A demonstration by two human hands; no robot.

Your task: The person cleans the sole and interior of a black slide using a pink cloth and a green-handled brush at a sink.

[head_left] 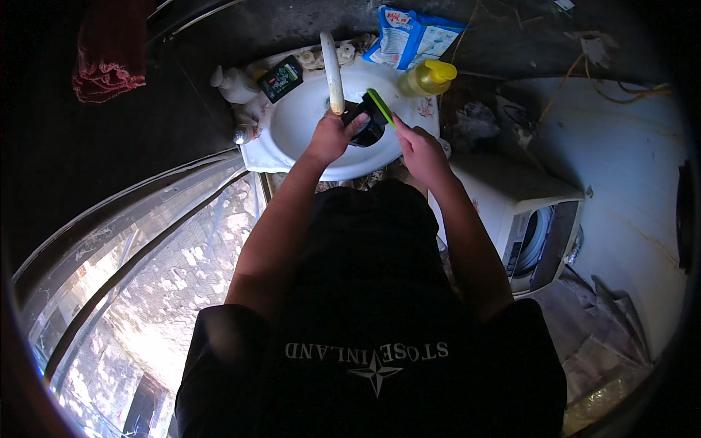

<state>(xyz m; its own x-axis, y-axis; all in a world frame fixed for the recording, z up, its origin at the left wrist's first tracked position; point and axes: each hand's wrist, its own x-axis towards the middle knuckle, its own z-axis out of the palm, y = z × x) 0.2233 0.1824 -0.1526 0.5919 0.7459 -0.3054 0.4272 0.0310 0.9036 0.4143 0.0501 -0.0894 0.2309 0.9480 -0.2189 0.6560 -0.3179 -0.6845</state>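
Observation:
Over the white washbasin [293, 143], my left hand [330, 137] grips a black object [369, 136] with its thumb on top. A bright green strip [380, 106] runs slantwise along the black object's right side. Fingers of my right hand [424, 153] are closed on the strip's lower end. I cannot tell what the black object is, or whether the strip is part of it or a separate tool. The white faucet spout [333, 74] reaches down just above my left hand, and its tip hides part of the scene there.
Around the basin rim stand a white pump bottle [236, 86], a dark bottle [281, 79], a yellow-capped pump bottle [426, 79] and a blue-and-white bag [413, 41]. A white box [526, 219] sits at the right. A red towel [112, 55] hangs at upper left, above a screened window [164, 295].

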